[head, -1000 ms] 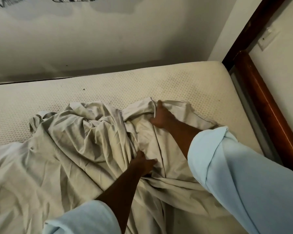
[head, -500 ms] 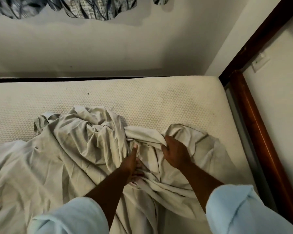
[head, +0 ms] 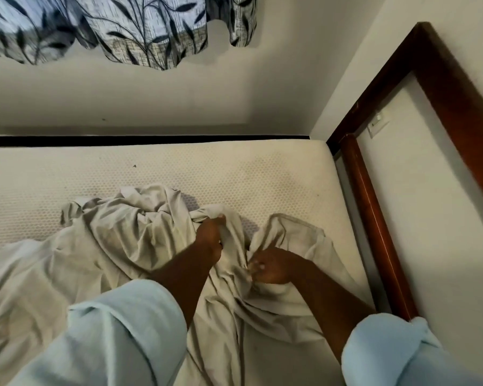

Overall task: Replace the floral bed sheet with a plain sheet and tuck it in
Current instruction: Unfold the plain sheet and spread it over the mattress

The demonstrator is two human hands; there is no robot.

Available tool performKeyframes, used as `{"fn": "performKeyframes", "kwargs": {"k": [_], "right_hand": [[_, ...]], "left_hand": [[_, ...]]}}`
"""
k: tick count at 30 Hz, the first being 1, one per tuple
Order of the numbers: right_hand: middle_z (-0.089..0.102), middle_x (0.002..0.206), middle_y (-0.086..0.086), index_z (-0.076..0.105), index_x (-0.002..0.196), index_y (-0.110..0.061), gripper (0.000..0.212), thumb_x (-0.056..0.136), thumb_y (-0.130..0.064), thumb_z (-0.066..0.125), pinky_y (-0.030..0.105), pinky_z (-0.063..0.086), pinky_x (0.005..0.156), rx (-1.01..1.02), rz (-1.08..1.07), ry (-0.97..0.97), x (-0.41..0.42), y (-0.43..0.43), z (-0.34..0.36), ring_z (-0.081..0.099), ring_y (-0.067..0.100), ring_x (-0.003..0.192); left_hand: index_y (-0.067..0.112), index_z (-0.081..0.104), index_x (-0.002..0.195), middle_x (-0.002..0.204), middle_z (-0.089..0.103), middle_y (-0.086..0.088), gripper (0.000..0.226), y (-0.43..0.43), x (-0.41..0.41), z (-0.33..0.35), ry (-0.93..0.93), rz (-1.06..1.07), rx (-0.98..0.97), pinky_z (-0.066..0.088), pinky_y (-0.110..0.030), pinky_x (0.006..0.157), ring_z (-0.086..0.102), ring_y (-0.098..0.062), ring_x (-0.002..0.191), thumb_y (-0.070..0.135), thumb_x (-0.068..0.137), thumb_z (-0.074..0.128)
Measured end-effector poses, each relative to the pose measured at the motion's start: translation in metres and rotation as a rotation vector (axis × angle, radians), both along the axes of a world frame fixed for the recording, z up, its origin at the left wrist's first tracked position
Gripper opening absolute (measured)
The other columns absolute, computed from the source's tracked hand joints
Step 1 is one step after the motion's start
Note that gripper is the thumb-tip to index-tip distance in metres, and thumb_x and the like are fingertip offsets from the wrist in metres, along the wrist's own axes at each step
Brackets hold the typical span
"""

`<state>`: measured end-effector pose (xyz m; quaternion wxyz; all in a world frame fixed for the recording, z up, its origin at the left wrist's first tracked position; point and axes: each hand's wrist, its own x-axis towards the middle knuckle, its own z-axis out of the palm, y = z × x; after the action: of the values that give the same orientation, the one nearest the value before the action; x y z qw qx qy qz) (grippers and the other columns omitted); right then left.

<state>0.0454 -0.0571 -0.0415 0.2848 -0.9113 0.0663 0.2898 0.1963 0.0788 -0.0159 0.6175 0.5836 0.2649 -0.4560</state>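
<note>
The bare mattress (head: 234, 174) carries the plain sheet (head: 109, 246), bunched in loose folds around both hands. The left hand (head: 209, 238) grips a fold; the right hand's (head: 272, 267) fingers (head: 255, 266) pinch cloth close beside it. The sheet looks light and limp, best held by the hemmed edge (head: 299, 217) just beyond the right fingers.

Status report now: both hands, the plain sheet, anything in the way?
Left hand grips a fold of the plain sheet. Right hand grips another fold. Sheet crumpled, not yet spread over mattress. No obstacle visible.
</note>
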Motion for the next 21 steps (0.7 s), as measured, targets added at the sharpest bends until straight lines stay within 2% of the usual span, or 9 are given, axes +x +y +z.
{"fn": "performKeyframes", "kwargs": {"k": [2,5,8,10,12,14,16,19,21], "right_hand": [[0.073,0.116,-0.003,0.078,0.105,-0.024,0.029,0.09,-0.045,0.066,0.028,0.047,0.101,-0.002,-0.151,0.139,0.008,-0.008,0.01,0.065,0.017,0.112],[0.073,0.098,-0.003,0.067,0.089,-0.025,0.016,0.085,-0.04,0.061,0.033,0.053,0.09,-0.012,-0.855,-0.195,0.031,-0.015,0.033,0.068,0.023,0.099],[0.066,0.087,0.0,0.063,0.085,-0.02,0.038,0.09,-0.057,0.063,0.038,0.051,0.081,0.403,-1.278,-0.175,0.063,-0.016,0.058,0.064,0.025,0.09],[0.07,0.091,0.0,0.068,0.09,-0.016,0.067,0.076,-0.081,0.06,0.037,0.051,0.078,0.619,-1.219,0.08,0.075,-0.007,0.076,0.066,0.023,0.09],[0.078,0.1,0.0,0.077,0.101,-0.02,0.078,0.065,-0.087,0.064,0.038,0.057,0.083,0.637,-1.044,0.231,0.077,0.005,0.087,0.073,0.023,0.098],[0.079,0.102,0.007,0.079,0.104,-0.02,0.067,0.065,-0.074,0.076,0.046,0.058,0.09,0.631,-0.97,0.178,0.076,0.013,0.086,0.074,0.03,0.101],[0.078,0.101,0.014,0.079,0.1,-0.013,0.049,0.073,-0.054,0.08,0.047,0.056,0.082,0.662,-1.011,0.076,0.077,0.02,0.091,0.071,0.033,0.092],[0.072,0.087,0.01,0.073,0.088,-0.011,0.027,0.095,-0.037,0.068,0.037,0.049,0.07,0.653,-1.054,-0.02,0.077,0.027,0.104,0.062,0.026,0.079],[0.066,0.081,0.003,0.065,0.079,-0.018,0.027,0.102,-0.033,0.06,0.032,0.047,0.068,0.634,-1.111,-0.094,0.08,0.03,0.117,0.059,0.02,0.075]], "left_hand": [[0.013,0.069,0.113,0.106,0.072,-0.008,0.024,0.004,0.001,0.019,-0.002,-0.016,-0.052,0.051,-0.041,0.095,0.064,-0.025,0.097,0.02,0.092,0.061],[0.013,0.068,0.108,0.109,0.072,-0.009,0.027,0.011,0.0,0.042,-0.011,0.003,-0.08,0.054,-0.037,0.082,0.065,-0.026,0.101,0.018,0.086,0.052],[0.01,0.069,0.109,0.112,0.072,-0.009,0.043,0.019,-0.003,0.057,-0.016,-0.069,-0.109,0.055,-0.04,0.085,0.065,-0.027,0.106,0.017,0.07,0.055],[0.009,0.07,0.096,0.101,0.071,-0.006,0.043,0.025,-0.007,0.068,-0.092,-0.215,-0.098,0.053,-0.036,0.079,0.063,-0.026,0.097,0.018,0.055,0.058],[0.012,0.063,0.073,0.085,0.065,-0.004,0.01,0.032,-0.009,0.082,-0.237,-0.375,-0.034,0.047,-0.029,0.074,0.058,-0.022,0.086,0.015,0.064,0.06],[0.005,0.065,0.074,0.082,0.066,-0.006,0.015,0.039,-0.009,0.084,-0.378,-0.499,0.002,0.048,-0.026,0.075,0.06,-0.018,0.082,0.006,0.086,0.056],[0.0,0.069,0.08,0.083,0.069,-0.008,0.019,0.051,-0.008,0.084,-0.487,-0.571,0.018,0.05,-0.03,0.077,0.063,-0.017,0.081,0.006,0.093,0.056],[-0.007,0.066,0.072,0.075,0.067,-0.014,0.028,0.065,-0.006,0.082,-0.735,-0.677,0.102,0.052,-0.032,0.07,0.062,-0.021,0.071,0.016,0.089,0.062],[-0.004,0.065,0.068,0.076,0.064,-0.016,0.037,0.072,-0.004,0.083,-0.88,-0.736,0.126,0.053,-0.041,0.076,0.061,-0.018,0.075,0.031,0.079,0.06]]}}
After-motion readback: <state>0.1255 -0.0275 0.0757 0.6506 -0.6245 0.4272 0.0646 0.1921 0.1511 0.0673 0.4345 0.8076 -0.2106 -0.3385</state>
